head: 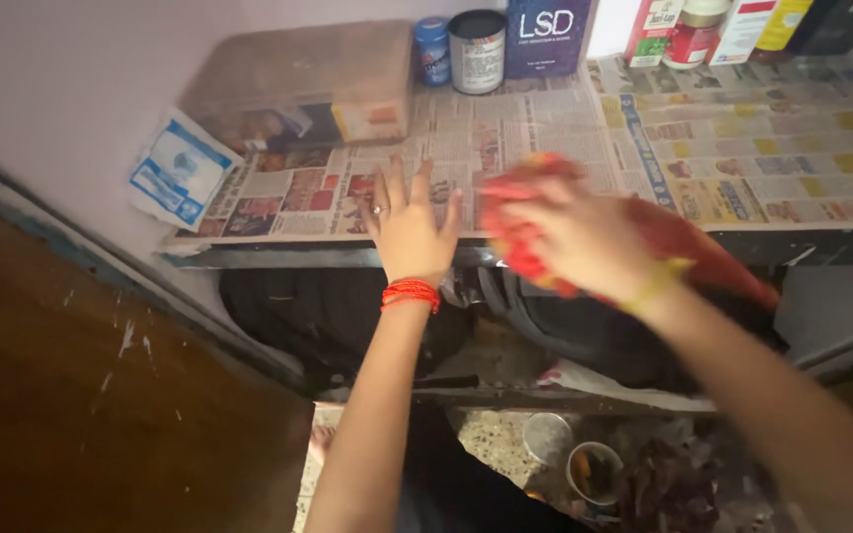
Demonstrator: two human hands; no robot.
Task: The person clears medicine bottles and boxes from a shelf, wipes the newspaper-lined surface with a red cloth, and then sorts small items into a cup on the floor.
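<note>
Shelf (792, 212) against a pale wall, lined with newspaper (545, 128); tins, jars and boxes stand along the back, a clear plastic box (298, 84) and a white-blue packet (178, 170) at left. Red cloth (515, 222) is crumpled, motion-blurred, on the paper near the shelf's front edge. Right hand (584, 237) is clenched around the cloth. Left hand (409, 222) lies flat, fingers spread, palm down on the newspaper just beside the cloth, holding nothing.
</note>
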